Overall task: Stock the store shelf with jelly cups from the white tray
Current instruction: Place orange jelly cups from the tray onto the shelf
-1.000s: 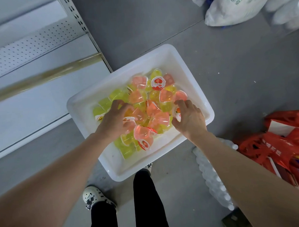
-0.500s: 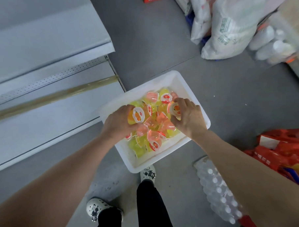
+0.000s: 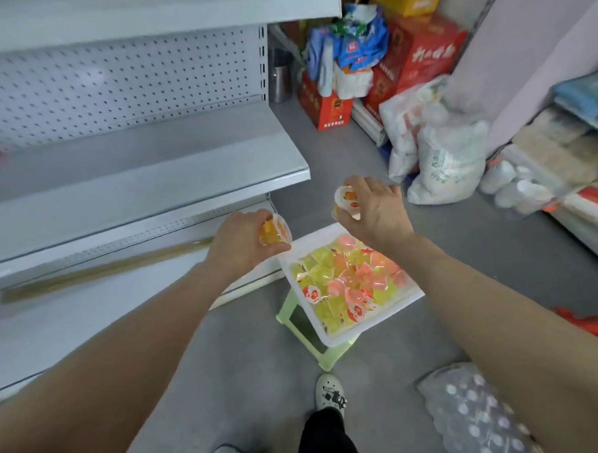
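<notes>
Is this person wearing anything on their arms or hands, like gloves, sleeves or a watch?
No. The left hand and right hand are bare, without gloves, and I can make out no ring. The left forearm and right forearm are uncovered as far as the picture's edge: no sleeve, watch or bracelet shows.

Yellow-green and pink jelly cups (image 3: 344,279), white lids printed with red fruit, in a white tray (image 3: 383,316) on a pale green stool (image 3: 332,356). An orange jelly cup (image 3: 268,232); a white-lidded cup (image 3: 347,198) with orange print. The grey shelf (image 3: 151,171) has a hole-dotted back panel (image 3: 113,80); red boxes (image 3: 427,49) behind.
</notes>
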### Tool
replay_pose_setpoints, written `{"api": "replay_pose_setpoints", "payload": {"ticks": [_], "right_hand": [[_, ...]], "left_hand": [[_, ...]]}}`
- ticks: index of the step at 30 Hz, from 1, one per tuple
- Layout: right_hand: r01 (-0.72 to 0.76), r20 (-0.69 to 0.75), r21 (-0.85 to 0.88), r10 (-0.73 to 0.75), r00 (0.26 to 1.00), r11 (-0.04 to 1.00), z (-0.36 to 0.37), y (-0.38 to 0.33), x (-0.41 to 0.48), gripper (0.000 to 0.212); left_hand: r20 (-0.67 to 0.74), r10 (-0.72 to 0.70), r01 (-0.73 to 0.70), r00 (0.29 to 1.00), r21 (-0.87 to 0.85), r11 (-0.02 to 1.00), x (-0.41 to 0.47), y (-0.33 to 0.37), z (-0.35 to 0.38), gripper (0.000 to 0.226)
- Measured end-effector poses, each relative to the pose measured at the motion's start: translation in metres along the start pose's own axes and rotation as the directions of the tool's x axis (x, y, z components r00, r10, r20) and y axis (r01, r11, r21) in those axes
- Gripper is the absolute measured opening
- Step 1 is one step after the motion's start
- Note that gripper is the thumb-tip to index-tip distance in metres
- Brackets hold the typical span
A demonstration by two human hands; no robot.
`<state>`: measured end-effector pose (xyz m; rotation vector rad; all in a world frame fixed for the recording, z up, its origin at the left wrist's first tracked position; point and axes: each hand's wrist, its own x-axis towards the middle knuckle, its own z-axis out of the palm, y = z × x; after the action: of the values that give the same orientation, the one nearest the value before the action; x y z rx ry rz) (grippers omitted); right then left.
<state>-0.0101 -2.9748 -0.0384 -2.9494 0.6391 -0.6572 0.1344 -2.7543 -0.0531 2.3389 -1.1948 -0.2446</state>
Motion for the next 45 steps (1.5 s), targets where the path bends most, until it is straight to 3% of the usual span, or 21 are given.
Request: {"api": "replay_pose_setpoints", "payload": {"ticks": [8, 13, 19, 25, 28, 33, 40, 45], "right_hand": [[0.185, -0.171, 0.021, -0.178, 0.969, 0.983, -0.077, -0.111, 0.068, 0.043], [0.276, -0.237, 0.119, -0.243, 0.941, 0.954, -0.12, -0.172, 0.117, 0.044], [0.321, -0.141, 0.329, -0.29, 0.947, 0.888, -0.153, -0.232, 0.19, 0.043], [0.278, -0.04, 0.425, -0.289, 0.956, 0.861, -0.157, -0.268, 0.27, 0.039], [0.3, -0.042, 0.352, -0.305, 0.951, 0.887, -0.146, -0.276, 0.311, 0.033], [0.341, 0.036, 0.064, -0.344, 0.938, 0.938, -0.126, -0.285, 0.363, 0.032], [0.366, 0.133, 0.017, -0.365, 0.921, 0.93, -0.093, -0.288, 0.397, 0.027], [0.386, 0.112, 0.055, -0.39, 0.914, 0.921, -0.086, -0.28, 0.406, 0.035]], "left_hand": [[-0.221, -0.068, 0.06, 0.973, -0.041, 0.997, -0.042, -0.028, -0.14, 0.06], [-0.395, -0.059, 0.033, 0.917, -0.072, 0.997, -0.054, -0.037, -0.22, 0.048], [-0.51, -0.146, 0.067, 0.847, -0.17, 0.983, -0.042, -0.052, -0.286, 0.052], [-0.556, -0.222, 0.099, 0.801, -0.242, 0.965, -0.008, -0.079, -0.325, 0.05], [-0.571, -0.225, 0.113, 0.789, -0.225, 0.968, 0.017, -0.091, -0.338, 0.051], [-0.598, -0.185, 0.131, 0.78, -0.133, 0.982, 0.058, -0.106, -0.354, 0.052], [-0.593, -0.202, 0.147, 0.779, -0.141, 0.979, 0.092, -0.121, -0.356, 0.053], [-0.556, -0.212, 0.146, 0.804, -0.162, 0.976, 0.105, -0.114, -0.348, 0.05]]}}
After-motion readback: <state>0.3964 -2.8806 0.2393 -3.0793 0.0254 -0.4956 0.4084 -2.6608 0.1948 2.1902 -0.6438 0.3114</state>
